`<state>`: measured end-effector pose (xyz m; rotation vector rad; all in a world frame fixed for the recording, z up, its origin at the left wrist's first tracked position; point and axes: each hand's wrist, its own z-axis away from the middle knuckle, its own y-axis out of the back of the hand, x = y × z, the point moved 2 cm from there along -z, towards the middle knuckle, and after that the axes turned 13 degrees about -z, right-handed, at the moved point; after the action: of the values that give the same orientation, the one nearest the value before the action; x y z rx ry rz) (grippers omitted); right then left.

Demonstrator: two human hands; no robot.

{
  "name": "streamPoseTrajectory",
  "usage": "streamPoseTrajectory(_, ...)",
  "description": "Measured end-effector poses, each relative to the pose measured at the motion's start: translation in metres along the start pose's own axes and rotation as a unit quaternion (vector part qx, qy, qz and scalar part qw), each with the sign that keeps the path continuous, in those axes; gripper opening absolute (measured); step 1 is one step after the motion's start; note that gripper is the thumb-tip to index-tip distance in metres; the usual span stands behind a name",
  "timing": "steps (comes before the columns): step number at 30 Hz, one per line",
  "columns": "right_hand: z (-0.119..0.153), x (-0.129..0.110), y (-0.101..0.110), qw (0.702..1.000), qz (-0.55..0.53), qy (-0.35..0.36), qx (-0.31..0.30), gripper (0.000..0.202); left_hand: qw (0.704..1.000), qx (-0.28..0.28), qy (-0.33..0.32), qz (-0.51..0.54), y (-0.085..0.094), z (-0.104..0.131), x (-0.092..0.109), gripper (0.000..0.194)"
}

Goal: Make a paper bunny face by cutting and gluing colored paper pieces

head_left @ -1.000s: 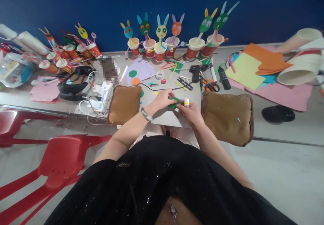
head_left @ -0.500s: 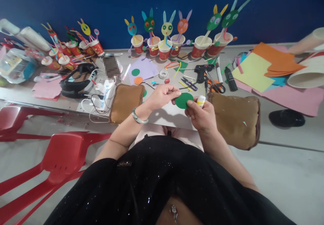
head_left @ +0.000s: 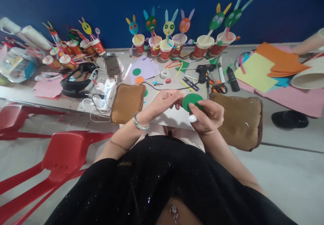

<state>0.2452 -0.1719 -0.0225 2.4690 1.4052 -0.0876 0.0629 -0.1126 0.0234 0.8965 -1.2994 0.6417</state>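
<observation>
My right hand (head_left: 209,115) is closed on a green paper oval (head_left: 190,100), pinching its lower right side between thumb and fingers. Tucked in the same hand is a glue stick, its white end (head_left: 192,118) poking out below the thumb. My left hand (head_left: 167,101), with a bangle at the wrist, is at the oval's left edge. Its fingers are drawn together and the tips are blurred, so whether they touch the paper or hold something small is unclear. Both hands are above the near edge of the table (head_left: 164,119).
Brown cushions lie to the left (head_left: 128,103) and right (head_left: 236,122). Beyond my hands are a tape roll (head_left: 165,74), a glue gun (head_left: 203,72), scissors (head_left: 219,87) and a marker (head_left: 232,79). Paper cups (head_left: 166,51) with paper figures line the wall. Coloured sheets (head_left: 255,70) lie right.
The green oval and my right hand have shifted slightly right. The glue stick has turned so its white end points down and left. My left fingertips have come away from the oval's face.
</observation>
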Motion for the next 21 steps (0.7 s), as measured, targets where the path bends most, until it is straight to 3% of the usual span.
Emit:
streamPoseTrajectory(4,0.003,0.001,0.0,0.999,-0.021,-0.042,0.025,0.02,1.0,0.004,0.011,0.026,0.001,0.002,-0.001,0.056)
streamPoseTrajectory(8,0.0,0.004,0.001,0.997,0.009,-0.026,0.07,0.027,0.999,0.036,0.006,0.039,0.005,0.0,0.0,0.058)
streamPoseTrajectory(16,-0.001,-0.002,-0.001,0.998,-0.004,-0.028,0.049,0.018,0.999,0.029,0.022,0.028,-0.001,0.001,0.005,0.06)
streamPoseTrajectory(18,-0.006,-0.007,-0.002,0.995,-0.045,-0.082,0.043,0.011,0.999,0.044,0.014,0.024,-0.002,0.002,0.003,0.061)
streamPoseTrajectory(20,-0.011,-0.01,-0.002,0.973,-0.108,-0.196,0.054,0.003,0.997,0.07,0.001,0.025,0.0,0.003,0.002,0.061)
streamPoseTrajectory(21,-0.012,-0.011,-0.002,0.952,-0.136,-0.267,0.063,0.01,0.996,0.082,-0.007,0.026,0.002,0.004,0.003,0.059)
